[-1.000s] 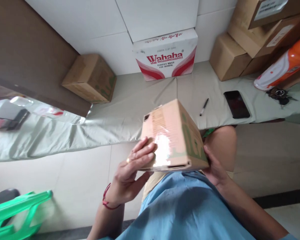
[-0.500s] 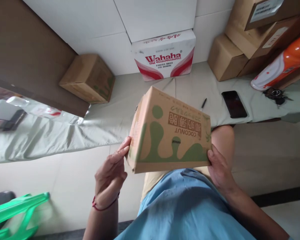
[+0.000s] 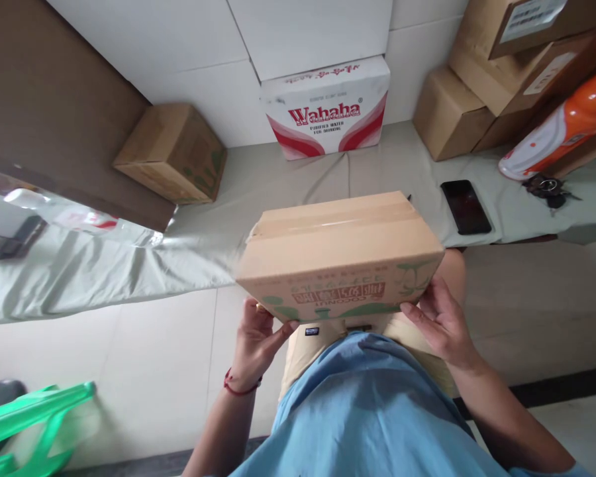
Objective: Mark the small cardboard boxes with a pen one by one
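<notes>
Both hands hold a brown cardboard box [image 3: 338, 255] over my lap, near the front edge of the cloth-covered surface. Its taped face points up and away, and the side printed in green with the word COCONUT is turned toward me. My left hand [image 3: 261, 338] grips the lower left corner, thumb on the printed side and the other fingers partly hidden underneath. At the lower right corner, my right hand [image 3: 440, 321] has its thumb on the printed side and its fingers around the end. What the box contains is hidden.
A white and red Wahaha carton [image 3: 330, 112] stands against the wall. Another cardboard box [image 3: 173, 152] is at the back left. To the right are a phone [image 3: 465, 207], keys [image 3: 549, 189], an orange and white bottle [image 3: 561, 126] and stacked boxes [image 3: 457, 112]. A green plastic stool [image 3: 34, 424] is at lower left.
The cardboard box has tilted, bringing its taped face into view while the printed side now faces down toward me. My left hand has shifted right and under the box's lower corner.
</notes>
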Available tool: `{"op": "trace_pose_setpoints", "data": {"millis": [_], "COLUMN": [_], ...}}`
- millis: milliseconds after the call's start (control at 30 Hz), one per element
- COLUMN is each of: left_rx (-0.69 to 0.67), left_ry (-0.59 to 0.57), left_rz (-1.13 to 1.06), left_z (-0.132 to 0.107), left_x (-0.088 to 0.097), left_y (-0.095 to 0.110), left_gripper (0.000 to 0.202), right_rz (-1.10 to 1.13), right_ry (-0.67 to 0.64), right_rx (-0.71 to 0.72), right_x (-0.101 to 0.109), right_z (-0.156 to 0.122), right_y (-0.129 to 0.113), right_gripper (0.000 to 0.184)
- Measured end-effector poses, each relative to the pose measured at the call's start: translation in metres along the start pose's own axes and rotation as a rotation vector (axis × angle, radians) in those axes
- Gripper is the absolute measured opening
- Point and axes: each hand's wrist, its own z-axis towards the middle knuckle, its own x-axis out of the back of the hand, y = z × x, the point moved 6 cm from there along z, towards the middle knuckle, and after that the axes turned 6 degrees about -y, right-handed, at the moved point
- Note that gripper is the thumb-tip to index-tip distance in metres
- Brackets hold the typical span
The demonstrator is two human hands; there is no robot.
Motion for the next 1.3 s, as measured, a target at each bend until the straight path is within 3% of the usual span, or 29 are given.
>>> {"op": "trace_pose_setpoints", "data": {"millis": [133,367,567,667,833,1000,1067,1167,1233,1300], "left_rx": [0.062,0.126,0.089,-0.028,-0.335,-0.621,-0.658,-0.514,-0.267,0.013], "left_ry": [0.039,0.029,0.016,-0.03,-0.156,-0.21,-0.206,-0.227,-0.259,-0.176], "left_rz": [0.027,0.015,0.167,0.34,0.589,0.753,0.758,0.633,0.426,0.139], "left_z": [-0.003,0.002,0.004,0.006,0.009,0.012,0.014,0.018,0.019,0.014], "left_x": [-0.002,-0.007,-0.014,-0.02,-0.039,-0.062,-0.066,-0.06,-0.049,-0.034], "left_y": [-0.016,-0.036,-0.032,-0.014,0.02,0.046,0.052,0.049,0.031,0.004], "left_gripper": [0.057,0.055,0.048,0.045,0.057,0.074,0.073,0.054,0.036,0.03], "right_rz": [0.081,0.122,0.182,0.272,0.544,0.47,0.427,0.375,0.291,0.158], "right_ry": [0.022,0.062,0.107,0.178,0.235,0.232,0.237,0.248,0.225,0.14], "right_rx": [-0.014,-0.015,-0.042,-0.067,-0.191,-0.25,-0.235,-0.176,-0.108,-0.04], "right_x": [0.007,0.02,0.028,0.041,0.068,0.083,0.084,0.085,0.082,0.071], "right_z": [0.006,0.006,0.004,0.002,-0.005,-0.013,-0.017,-0.021,-0.022,-0.019], "right_y": [0.018,0.036,0.042,0.05,0.063,0.068,0.069,0.065,0.05,0.025], "right_gripper": [0.047,0.051,0.052,0.06,0.034,0.041,0.038,0.042,0.052,0.065]}}
